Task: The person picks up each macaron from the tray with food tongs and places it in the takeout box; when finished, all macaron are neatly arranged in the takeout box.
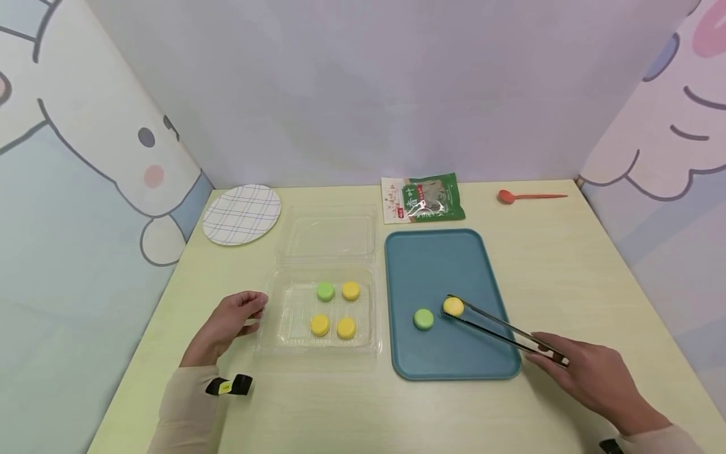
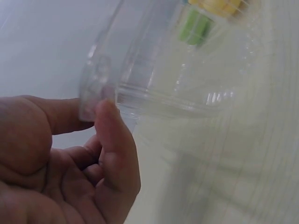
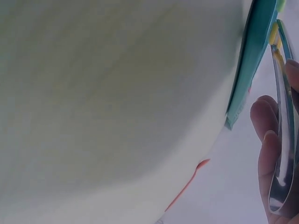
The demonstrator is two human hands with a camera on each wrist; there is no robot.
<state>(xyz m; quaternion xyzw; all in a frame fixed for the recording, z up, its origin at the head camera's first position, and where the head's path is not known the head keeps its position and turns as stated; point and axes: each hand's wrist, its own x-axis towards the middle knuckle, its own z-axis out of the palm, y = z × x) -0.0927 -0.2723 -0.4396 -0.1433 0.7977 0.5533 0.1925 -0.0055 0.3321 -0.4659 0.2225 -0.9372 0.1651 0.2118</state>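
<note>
My left hand pinches the left rim of a clear plastic clamshell box, whose lid lies folded back. Thumb and index finger meet on that rim in the left wrist view. Inside the box sit a green macaron and several yellow ones. Metal tongs are gripped in my right hand, reaching over the blue tray. Their tips stand on either side of a yellow macaron on the tray. Just left of it lies a green macaron.
A plate with a checked pattern lies at the back left. Behind the tray is a green and white food packet. An orange spoon rests at the back right. Patterned walls border the table's back and sides.
</note>
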